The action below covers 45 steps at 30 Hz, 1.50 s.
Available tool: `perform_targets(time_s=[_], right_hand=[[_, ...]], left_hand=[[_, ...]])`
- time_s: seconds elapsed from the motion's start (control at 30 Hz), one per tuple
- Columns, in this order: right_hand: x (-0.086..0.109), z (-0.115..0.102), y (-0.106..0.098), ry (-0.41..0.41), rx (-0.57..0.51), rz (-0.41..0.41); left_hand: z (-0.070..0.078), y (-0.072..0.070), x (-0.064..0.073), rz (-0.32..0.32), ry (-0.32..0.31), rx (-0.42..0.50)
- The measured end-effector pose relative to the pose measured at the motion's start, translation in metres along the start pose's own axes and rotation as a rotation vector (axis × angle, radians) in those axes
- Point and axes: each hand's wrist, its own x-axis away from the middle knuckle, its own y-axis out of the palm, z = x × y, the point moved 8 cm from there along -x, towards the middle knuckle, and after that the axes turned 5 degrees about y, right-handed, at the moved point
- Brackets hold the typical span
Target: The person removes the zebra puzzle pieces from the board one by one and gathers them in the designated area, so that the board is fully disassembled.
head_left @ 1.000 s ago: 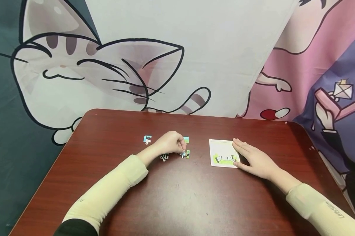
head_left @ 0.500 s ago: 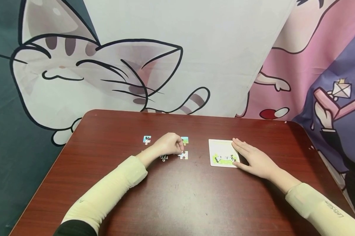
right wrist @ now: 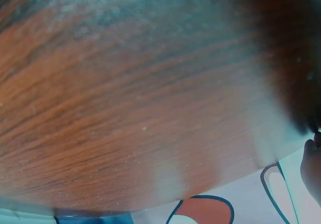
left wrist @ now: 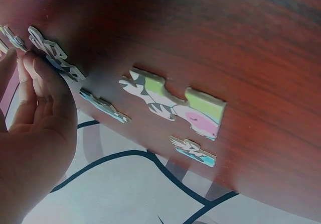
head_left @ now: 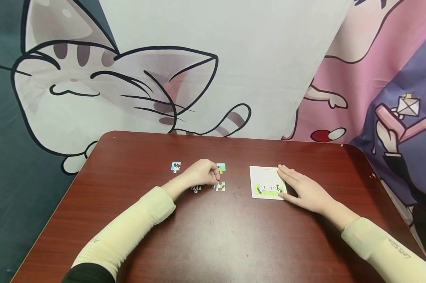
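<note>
Backdrop, read left to right: one dark green stretch (head_left: 8, 208), one cat drawing (head_left: 46, 114) on white, one pink cloth (head_left: 361, 78), one purple cloth (head_left: 423, 51). Before it we have one red-brown table (head_left: 227, 247). Puzzle pieces: we count at least six, all left of the single card. Leftmost lies a blue-and-white piece (head_left: 175, 166); near it a green-and-pink piece (left wrist: 173, 104), clear from the left wrist, mostly hidden by the forearm (head_left: 177, 186) from the head. Next, a striped piece (head_left: 196, 188) and a narrow blue-edged piece (left wrist: 104, 105). Left hand (head_left: 202, 172): fingers curled, tips and thumb together, pinching a white-and-green piece (head_left: 221, 187) at its upper edge; one part or two joined, we cannot tell. Just beyond it, a green-and-blue piece (head_left: 221, 168). Farther right, we note one white card (head_left: 264, 177) printed with one black-and-white animal. Right hand (head_left: 304, 192): fingers straight, thumb apart, resting on the card's right edge. Pale sleeves: two.
</note>
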Motion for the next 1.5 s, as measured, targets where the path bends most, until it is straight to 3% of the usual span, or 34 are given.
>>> perform_targets(time_s=[0.43,0.73,1.13,1.5], right_hand=[[-0.001,-0.001,0.000,0.002,0.004,-0.001],[-0.001,-0.003,0.001,0.003,0.010,-0.005],[0.000,-0.004,0.000,0.008,0.005,-0.008],[-0.002,-0.009,-0.002,-0.028,-0.034,0.027]], left_hand=[[0.003,-0.005,-0.001,0.007,0.031,-0.012],[0.029,-0.008,-0.014,0.037,0.076,-0.010],[0.068,0.013,-0.037,0.005,0.143,0.044],[0.086,0.032,-0.054,0.006,0.147,0.006]])
